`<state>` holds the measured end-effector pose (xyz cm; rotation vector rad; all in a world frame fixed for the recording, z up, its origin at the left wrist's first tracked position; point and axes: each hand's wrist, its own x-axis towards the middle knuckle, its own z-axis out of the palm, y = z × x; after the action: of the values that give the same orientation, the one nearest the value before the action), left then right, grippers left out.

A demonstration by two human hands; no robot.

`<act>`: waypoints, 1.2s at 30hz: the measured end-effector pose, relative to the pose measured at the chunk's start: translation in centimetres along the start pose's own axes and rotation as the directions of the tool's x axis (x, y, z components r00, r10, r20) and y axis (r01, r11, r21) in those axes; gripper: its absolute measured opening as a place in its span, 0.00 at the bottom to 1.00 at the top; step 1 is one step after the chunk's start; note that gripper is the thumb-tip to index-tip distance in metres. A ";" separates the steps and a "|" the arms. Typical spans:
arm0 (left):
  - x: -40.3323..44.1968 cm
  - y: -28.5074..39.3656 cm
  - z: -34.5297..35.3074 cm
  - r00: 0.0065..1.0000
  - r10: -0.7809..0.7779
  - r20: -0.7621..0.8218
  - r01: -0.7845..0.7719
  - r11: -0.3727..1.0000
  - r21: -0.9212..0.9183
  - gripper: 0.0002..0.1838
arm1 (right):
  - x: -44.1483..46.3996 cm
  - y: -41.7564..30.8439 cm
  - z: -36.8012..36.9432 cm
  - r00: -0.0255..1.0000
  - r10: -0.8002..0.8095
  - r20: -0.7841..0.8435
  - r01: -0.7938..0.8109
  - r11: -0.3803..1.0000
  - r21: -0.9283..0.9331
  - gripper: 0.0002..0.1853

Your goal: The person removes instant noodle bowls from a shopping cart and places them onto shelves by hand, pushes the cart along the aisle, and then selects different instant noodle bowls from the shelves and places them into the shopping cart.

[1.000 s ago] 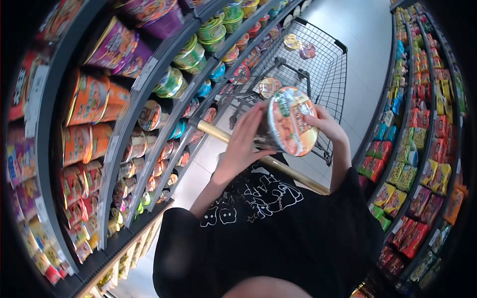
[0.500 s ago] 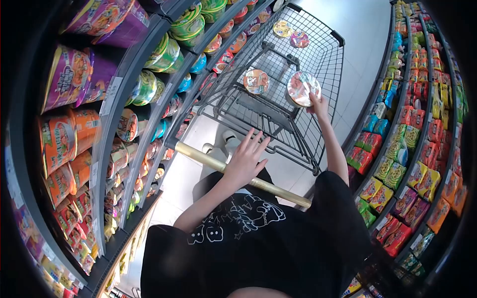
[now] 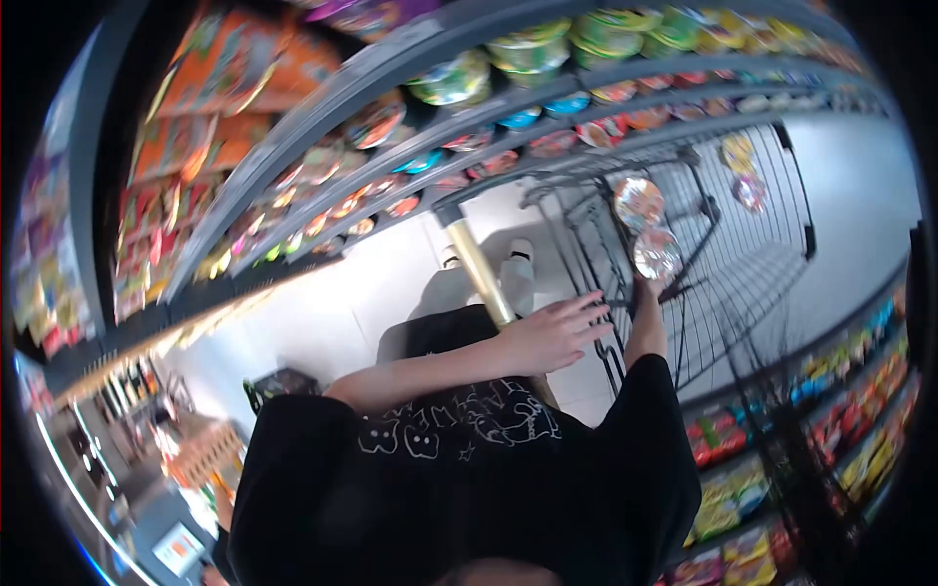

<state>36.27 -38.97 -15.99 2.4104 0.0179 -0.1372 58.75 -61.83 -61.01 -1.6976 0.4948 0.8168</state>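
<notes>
My right hand (image 3: 652, 286) grips a round instant noodle cup (image 3: 658, 254) with a pale, shiny lid, low inside the wire shopping cart (image 3: 809, 186). Most of its fingers are hidden behind the cup. Right beside that cup is an orange-lidded noodle cup (image 3: 638, 200). Farther along the cart lie a yellow cup (image 3: 738, 153) and a purple cup (image 3: 750, 192). My left hand (image 3: 557, 334) is open, fingers stretched, above the gold-coloured cart handle (image 3: 476, 266). It holds nothing, and whether it touches the handle is unclear.
Shelves of noodle tubs (image 3: 528, 54) run along the cart's far side. Bagged packs (image 3: 733, 498) fill the shelf at lower right. A basket-like brown box (image 3: 207, 449) and a lit screen (image 3: 178, 549) show at lower left, with part of another person's arm (image 3: 224, 510).
The view has swung round, blurring the picture. My right hand has brought its noodle cup close beside the orange-lidded one. My left hand stays open near the handle.
</notes>
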 end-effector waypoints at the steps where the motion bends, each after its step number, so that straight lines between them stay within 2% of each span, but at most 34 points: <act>1: 0.0 0.0 0.1 1.000 0.013 0.009 -0.012 1.000 -0.013 0.25 | -0.1 0.0 0.2 0.999 0.041 -0.008 -0.041 0.999 -0.025 0.19; 6: -0.1 0.2 0.1 1.000 0.019 0.001 -0.019 1.000 0.017 0.23 | -4.2 -4.0 3.9 0.991 0.132 -0.031 -0.134 0.986 -0.102 0.19; 14: -0.1 0.0 1.3 0.994 0.043 -0.098 -0.038 0.998 0.054 0.20 | -6.9 -7.8 6.4 0.996 0.069 0.054 -0.054 0.971 -0.234 0.20; 17: 0.2 -0.1 1.2 0.994 0.040 -0.105 -0.038 0.999 0.019 0.19 | -8.1 -10.4 6.7 0.991 0.022 0.131 0.021 0.948 -0.316 0.20; 19: 0.3 -0.3 1.4 0.983 0.103 -0.151 -0.103 0.995 0.013 0.19 | -9.8 -12.3 7.0 0.979 -0.010 0.203 0.090 0.917 -0.389 0.21; 22: 0.2 -0.3 1.2 0.971 0.137 -0.197 -0.144 0.989 -0.026 0.19 | -12.9 -16.2 8.0 0.932 -0.060 0.357 0.244 0.833 -0.497 0.21; 25: -0.1 0.0 1.2 0.971 0.138 -0.195 -0.140 0.990 0.001 0.19 | -16.8 -20.4 9.6 0.828 -0.083 0.555 0.457 0.675 -0.580 0.22; 27: -0.5 -0.2 1.7 0.953 0.162 -0.258 -0.156 0.987 0.041 0.19 | -20.3 -23.5 11.0 0.722 -0.066 0.689 0.583 0.593 -0.555 0.22; 28: -0.7 -0.2 1.8 0.935 0.177 -0.306 -0.161 0.984 0.076 0.18 | -22.8 -24.8 12.1 0.686 -0.054 0.725 0.587 0.630 -0.509 0.22; 29: -1.0 -0.2 1.7 0.921 0.195 -0.339 -0.172 0.980 0.096 0.16 | -29.9 -26.9 13.8 0.737 -0.134 0.663 0.519 0.740 -0.427 0.25; 30: -1.6 -0.3 1.8 0.916 0.204 -0.344 -0.182 0.979 0.097 0.16 | -30.9 -26.4 14.8 0.740 -0.143 0.658 0.524 0.735 -0.430 0.25; 32: -2.9 -0.7 2.3 0.896 0.168 -0.411 -0.168 0.985 0.036 0.12 | -32.1 -25.0 15.9 0.612 -0.408 0.678 0.756 0.554 -0.349 0.27; 33: -3.6 -1.3 2.6 0.852 0.268 -0.450 -0.222 0.963 0.153 0.05 | -33.5 -24.0 16.4 0.545 -0.501 0.672 0.838 0.296 -0.459 0.29; 34: -4.1 -1.9 2.8 0.849 0.281 -0.448 -0.234 0.959 0.158 0.05 | -34.8 -22.9 17.2 0.457 -0.576 0.678 0.837 0.018 -0.548 0.30; 35: -4.8 -2.2 2.9 0.789 0.347 -0.508 -0.273 0.937 0.215 0.03 | -36.6 -22.0 18.0 0.332 -0.714 0.616 0.782 -0.158 -0.603 0.31; 36: -5.3 -2.4 3.2 0.720 0.407 -0.561 -0.305 0.913 0.272 0.04 | -36.9 -21.8 18.0 0.332 -0.718 0.611 0.777 -0.158 -0.609 0.31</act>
<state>30.54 -39.18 -19.33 2.4603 -0.1723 0.8602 44.39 -41.71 -21.66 -2.3791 -1.3005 0.0724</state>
